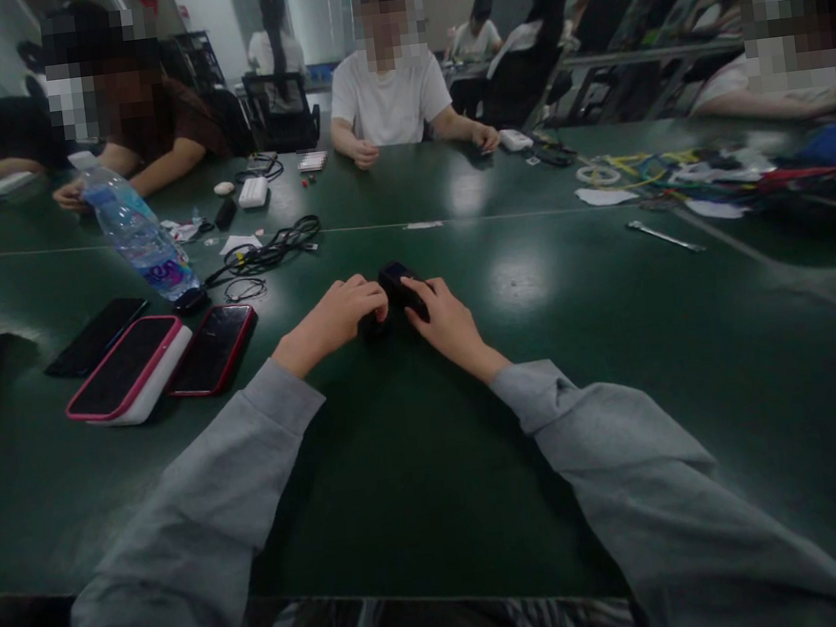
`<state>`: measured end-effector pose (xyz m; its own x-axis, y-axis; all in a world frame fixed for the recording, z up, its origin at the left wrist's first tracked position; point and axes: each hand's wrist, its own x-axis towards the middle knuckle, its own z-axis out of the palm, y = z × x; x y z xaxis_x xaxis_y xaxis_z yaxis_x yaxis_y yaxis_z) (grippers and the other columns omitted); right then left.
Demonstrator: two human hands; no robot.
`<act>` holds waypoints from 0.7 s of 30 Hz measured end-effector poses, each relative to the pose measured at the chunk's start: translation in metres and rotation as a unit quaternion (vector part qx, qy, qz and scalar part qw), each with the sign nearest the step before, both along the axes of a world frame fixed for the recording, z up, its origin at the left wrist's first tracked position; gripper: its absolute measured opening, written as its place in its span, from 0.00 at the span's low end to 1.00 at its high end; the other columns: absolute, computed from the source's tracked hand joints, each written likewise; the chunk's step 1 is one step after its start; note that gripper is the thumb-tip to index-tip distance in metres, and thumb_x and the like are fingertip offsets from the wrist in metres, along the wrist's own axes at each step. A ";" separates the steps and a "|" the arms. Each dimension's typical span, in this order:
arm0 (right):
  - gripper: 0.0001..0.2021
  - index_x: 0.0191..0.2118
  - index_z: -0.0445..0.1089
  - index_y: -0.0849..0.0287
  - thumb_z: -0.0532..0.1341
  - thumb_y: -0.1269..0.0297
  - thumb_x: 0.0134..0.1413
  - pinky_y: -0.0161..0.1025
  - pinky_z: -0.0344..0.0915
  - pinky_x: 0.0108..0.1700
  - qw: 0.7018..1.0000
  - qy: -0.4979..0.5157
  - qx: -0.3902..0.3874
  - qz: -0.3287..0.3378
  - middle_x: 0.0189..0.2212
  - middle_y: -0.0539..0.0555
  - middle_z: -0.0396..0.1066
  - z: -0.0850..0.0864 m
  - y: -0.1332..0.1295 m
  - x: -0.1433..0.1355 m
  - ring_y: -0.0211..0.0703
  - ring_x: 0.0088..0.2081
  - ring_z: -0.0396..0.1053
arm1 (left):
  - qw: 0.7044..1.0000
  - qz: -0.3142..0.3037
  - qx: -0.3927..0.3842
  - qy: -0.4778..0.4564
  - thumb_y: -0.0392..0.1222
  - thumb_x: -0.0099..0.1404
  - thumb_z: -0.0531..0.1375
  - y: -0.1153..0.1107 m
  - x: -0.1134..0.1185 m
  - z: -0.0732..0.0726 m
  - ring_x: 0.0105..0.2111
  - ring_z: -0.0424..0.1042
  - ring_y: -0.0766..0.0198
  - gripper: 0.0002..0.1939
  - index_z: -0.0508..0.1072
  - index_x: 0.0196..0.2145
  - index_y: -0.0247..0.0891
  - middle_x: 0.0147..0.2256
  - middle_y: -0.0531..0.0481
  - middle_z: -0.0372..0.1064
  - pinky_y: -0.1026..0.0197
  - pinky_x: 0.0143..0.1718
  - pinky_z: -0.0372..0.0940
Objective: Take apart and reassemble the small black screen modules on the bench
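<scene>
Out in front of me on the green table, my right hand grips a small black box-shaped device; its exact kind does not show. Thumb and fingers lie along the device's right side. My left hand is just left of it, with fingers curled and pointing down. Under those fingertips is a small dark thing, mostly hidden, and I cannot tell whether it is part of the device. Both my forearms are in grey sleeves.
Left of my hands lie a red-edged phone, a pink-framed phone on a white block, and a dark phone. Behind them are a tilted water bottle and black cables. Tangled wires lie right. Several people sit around.
</scene>
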<state>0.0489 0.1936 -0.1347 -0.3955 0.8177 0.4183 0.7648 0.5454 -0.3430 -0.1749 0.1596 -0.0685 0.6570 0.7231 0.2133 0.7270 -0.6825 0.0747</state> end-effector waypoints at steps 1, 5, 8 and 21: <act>0.26 0.66 0.57 0.53 0.55 0.61 0.63 0.45 0.71 0.39 1.000 -0.006 0.005 -0.010 0.52 0.61 0.62 0.000 -0.001 0.000 0.52 0.44 0.70 | 1.000 -0.002 0.004 -0.030 0.20 0.58 0.49 0.007 -0.003 -0.007 0.51 0.64 0.54 0.20 0.71 0.38 0.40 0.51 0.47 0.69 0.51 0.47 0.61; 0.25 0.66 0.57 0.53 0.54 0.60 0.65 0.42 0.70 0.36 0.999 -0.033 0.025 -0.035 0.50 0.62 0.61 0.003 -0.004 0.000 0.52 0.43 0.69 | 0.974 0.039 0.015 -0.223 0.22 0.59 0.49 0.027 -0.019 -0.028 0.53 0.66 0.57 0.17 0.71 0.37 0.38 0.49 0.45 0.68 0.47 0.56 0.61; 0.25 0.65 0.58 0.54 0.53 0.59 0.65 0.46 0.70 0.38 0.997 -0.042 0.045 -0.046 0.48 0.63 0.61 0.003 -0.004 0.001 0.54 0.43 0.68 | 0.935 0.109 -0.037 -0.334 0.35 0.65 0.56 0.032 -0.029 -0.039 0.57 0.65 0.55 0.13 0.68 0.48 0.39 0.54 0.43 0.66 0.46 0.59 0.60; 0.29 0.68 0.54 0.55 0.55 0.54 0.64 0.53 0.69 0.44 0.999 -0.038 0.033 0.000 0.46 0.64 0.62 0.000 0.000 0.000 0.58 0.45 0.66 | 0.908 0.110 -0.205 -0.348 0.55 0.44 0.74 0.041 -0.024 -0.059 0.68 0.48 0.41 0.62 0.47 0.69 0.36 0.69 0.32 0.44 0.40 0.68 0.46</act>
